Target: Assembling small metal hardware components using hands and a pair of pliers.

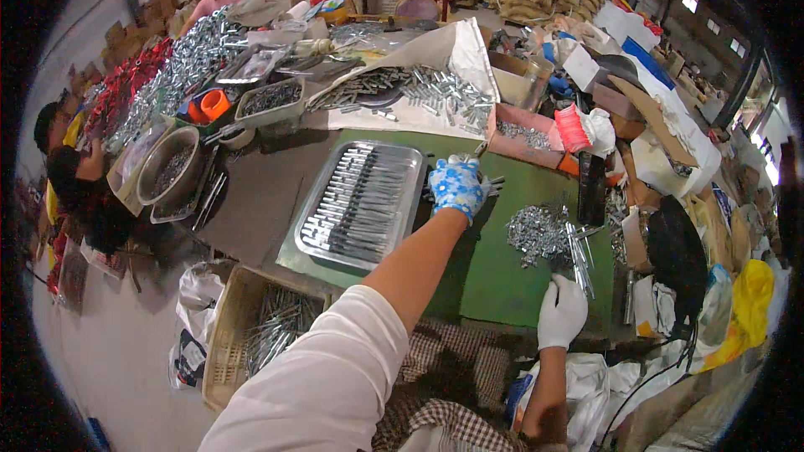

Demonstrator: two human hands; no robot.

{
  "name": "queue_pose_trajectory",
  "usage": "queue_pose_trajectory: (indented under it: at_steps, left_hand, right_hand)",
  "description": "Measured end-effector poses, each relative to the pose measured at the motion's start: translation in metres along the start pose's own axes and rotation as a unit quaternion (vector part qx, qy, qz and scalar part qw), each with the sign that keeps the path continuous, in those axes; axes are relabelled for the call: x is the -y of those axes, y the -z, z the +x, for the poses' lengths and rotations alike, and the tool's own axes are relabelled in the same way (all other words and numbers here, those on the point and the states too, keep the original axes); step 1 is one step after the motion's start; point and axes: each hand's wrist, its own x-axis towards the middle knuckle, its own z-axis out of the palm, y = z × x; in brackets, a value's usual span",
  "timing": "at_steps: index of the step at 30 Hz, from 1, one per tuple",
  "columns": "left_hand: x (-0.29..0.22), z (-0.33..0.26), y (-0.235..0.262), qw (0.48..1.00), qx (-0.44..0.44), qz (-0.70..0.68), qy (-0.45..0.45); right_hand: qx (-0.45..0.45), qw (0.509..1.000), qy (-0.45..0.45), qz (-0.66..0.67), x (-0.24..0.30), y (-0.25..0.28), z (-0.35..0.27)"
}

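Observation:
My left hand (456, 187), in a blue-and-white patterned glove, is stretched forward over the green work surface. Its fingers are curled round slim metal rods (496, 187), whose ends stick out to the right. Left of it lies a shiny metal tray (417, 169) with rows of silver rod-shaped parts (362, 201). My right hand (563, 313), in a white glove, rests low near the front edge with fingers slightly apart and nothing visible in them. Just beyond its fingertips are long silver rods (579, 259) and a heap of small metal pieces (538, 234).
A pink bin (502, 144) of small parts and a white sheet (471, 50) with loose metal parts lie beyond. A woven basket (219, 343) of rods stands front left. Tubs (172, 169) are farther left, near another person (79, 176). Boxes and bags crowd the right.

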Motion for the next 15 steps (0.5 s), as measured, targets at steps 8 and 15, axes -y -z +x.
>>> queue_pose_trajectory:
  at_steps: [8,15]
  left_hand:
    - [-0.005,-0.046,0.024,0.996,0.076,-0.008,-0.042]
    - [0.007,-0.080,0.024,0.974,0.024,0.051,-0.221]
  right_hand:
    - [-0.001,1.000,0.007,0.015,-0.002,0.000,-0.001]
    - [0.012,1.000,0.004,0.012,-0.002,-0.001,0.000]
